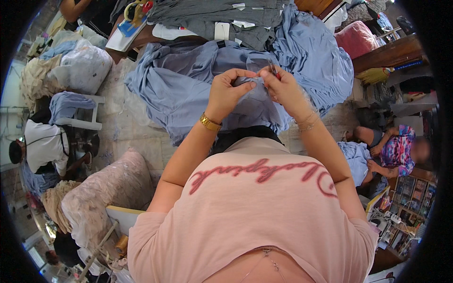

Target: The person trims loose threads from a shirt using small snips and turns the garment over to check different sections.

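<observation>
A translucent bag [89, 68] of pale cloth stands far left and a bulging sack [111, 188] nearer, while centrally the left hand [229, 92] pinches blue fabric [181, 101], the right hand [284, 92] gripping small snips [275, 71], with grey garments [198, 21] beyond.

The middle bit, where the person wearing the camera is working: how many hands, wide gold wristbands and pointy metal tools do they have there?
Bare hands: 2 (left hand, right hand)
Wide, shiny gold-coloured wristband, on the left wrist: 1
Small pointed metal tool with a red part, in the right hand: 1
Total: 4
</observation>
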A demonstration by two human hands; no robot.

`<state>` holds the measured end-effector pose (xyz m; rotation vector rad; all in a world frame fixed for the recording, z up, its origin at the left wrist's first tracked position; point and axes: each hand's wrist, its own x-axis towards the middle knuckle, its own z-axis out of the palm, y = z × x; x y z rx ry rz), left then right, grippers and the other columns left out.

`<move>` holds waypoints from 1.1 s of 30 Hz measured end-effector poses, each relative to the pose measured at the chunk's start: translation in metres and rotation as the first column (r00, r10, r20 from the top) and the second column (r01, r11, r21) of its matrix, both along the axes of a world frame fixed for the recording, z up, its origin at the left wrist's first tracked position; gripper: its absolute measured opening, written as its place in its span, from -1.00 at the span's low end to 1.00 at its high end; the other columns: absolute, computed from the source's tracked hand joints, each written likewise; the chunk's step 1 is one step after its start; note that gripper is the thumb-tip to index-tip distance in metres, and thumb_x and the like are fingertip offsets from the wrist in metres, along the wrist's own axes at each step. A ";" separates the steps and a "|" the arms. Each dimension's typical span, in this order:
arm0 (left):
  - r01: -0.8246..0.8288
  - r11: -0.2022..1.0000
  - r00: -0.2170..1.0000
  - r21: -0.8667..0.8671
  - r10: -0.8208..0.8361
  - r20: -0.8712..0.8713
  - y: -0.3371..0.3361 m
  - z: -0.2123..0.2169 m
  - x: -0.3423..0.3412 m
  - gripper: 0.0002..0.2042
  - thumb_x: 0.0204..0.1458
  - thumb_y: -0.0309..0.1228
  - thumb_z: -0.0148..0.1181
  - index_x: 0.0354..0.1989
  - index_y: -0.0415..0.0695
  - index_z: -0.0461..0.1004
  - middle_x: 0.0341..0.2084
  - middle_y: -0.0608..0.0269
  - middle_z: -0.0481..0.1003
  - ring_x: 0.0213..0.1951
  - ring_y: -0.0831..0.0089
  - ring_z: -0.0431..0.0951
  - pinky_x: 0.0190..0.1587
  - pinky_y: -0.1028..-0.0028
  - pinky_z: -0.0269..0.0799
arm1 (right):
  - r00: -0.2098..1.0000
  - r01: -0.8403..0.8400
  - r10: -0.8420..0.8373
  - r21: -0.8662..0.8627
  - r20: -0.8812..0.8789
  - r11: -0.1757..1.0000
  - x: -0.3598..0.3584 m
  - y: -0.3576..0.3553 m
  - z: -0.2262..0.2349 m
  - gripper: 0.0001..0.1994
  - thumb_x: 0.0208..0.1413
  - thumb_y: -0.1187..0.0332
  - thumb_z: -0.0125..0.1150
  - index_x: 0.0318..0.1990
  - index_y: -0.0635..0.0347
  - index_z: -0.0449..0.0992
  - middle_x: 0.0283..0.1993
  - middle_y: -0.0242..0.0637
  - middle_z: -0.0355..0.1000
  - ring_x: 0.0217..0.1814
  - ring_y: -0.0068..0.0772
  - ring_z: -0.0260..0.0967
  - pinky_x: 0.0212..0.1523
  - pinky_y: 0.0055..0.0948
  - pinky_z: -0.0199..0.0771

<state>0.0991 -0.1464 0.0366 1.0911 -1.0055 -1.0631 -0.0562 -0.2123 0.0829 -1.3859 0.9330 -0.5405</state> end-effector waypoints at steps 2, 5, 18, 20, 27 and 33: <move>-0.006 1.000 1.000 0.018 0.006 -0.008 0.000 0.000 0.000 -0.80 -0.17 -0.58 0.25 -0.30 -0.26 0.50 -0.46 0.38 0.48 -0.42 0.71 0.39 -0.34 0.72 0.30 | 0.996 -0.040 0.024 0.179 0.088 0.983 -0.007 -0.002 0.013 -0.74 0.13 0.15 -0.02 -0.23 0.15 0.42 -0.55 -0.51 0.21 -0.68 -0.70 0.06 -0.70 -0.67 0.00; 0.005 0.999 0.999 0.035 -0.003 -0.048 -0.001 -0.001 0.000 -0.80 -0.17 -0.58 0.24 -0.30 -0.26 0.51 -0.47 0.38 0.49 -0.43 0.71 0.39 -0.35 0.72 0.30 | 0.987 -0.139 0.113 0.248 0.115 0.959 -0.021 -0.006 0.027 -0.70 0.15 0.15 -0.09 -0.15 0.17 0.40 -0.53 -0.49 0.22 -0.73 -0.74 0.01 -0.76 -0.72 -0.06; -0.025 0.998 1.000 -0.049 0.026 0.006 -0.006 0.001 -0.006 -0.80 -0.16 -0.54 0.22 -0.30 -0.28 0.52 -0.44 0.30 0.52 -0.42 0.70 0.42 -0.37 0.71 0.32 | 0.902 -0.349 0.389 0.215 -0.186 0.912 -0.021 -0.011 0.048 -0.70 0.12 0.17 -0.04 -0.17 0.20 0.43 -0.55 -0.47 0.23 -0.78 -0.76 -0.05 -0.81 -0.72 -0.12; -0.027 0.998 0.999 -0.050 0.028 0.018 -0.006 0.001 -0.007 -0.80 -0.16 -0.54 0.22 -0.30 -0.29 0.51 -0.43 0.29 0.52 -0.41 0.69 0.43 -0.36 0.71 0.32 | 0.899 -0.350 0.393 0.223 -0.193 0.910 -0.021 -0.012 0.049 -0.71 0.12 0.18 -0.03 -0.18 0.19 0.43 -0.55 -0.47 0.23 -0.78 -0.76 -0.05 -0.82 -0.71 -0.13; -0.027 0.999 1.000 -0.044 0.027 0.007 -0.006 0.001 -0.008 -0.78 -0.15 -0.54 0.23 -0.27 -0.29 0.50 -0.42 0.28 0.52 -0.44 0.70 0.43 -0.38 0.71 0.33 | 0.895 -0.341 0.389 0.227 -0.219 0.912 -0.021 -0.015 0.045 -0.74 0.15 0.21 -0.05 -0.16 0.17 0.44 -0.57 -0.51 0.24 -0.81 -0.83 -0.06 -0.84 -0.75 -0.15; -0.067 0.995 0.997 -0.075 0.070 0.041 -0.007 -0.001 -0.007 -0.82 -0.16 -0.54 0.23 -0.34 -0.27 0.46 -0.49 0.34 0.49 -0.46 0.69 0.42 -0.40 0.71 0.32 | 0.893 -0.327 0.378 0.225 -0.244 0.918 -0.018 -0.014 0.047 -0.77 0.11 0.22 -0.03 -0.22 0.15 0.44 -0.58 -0.50 0.21 -0.80 -0.78 -0.10 -0.83 -0.69 -0.19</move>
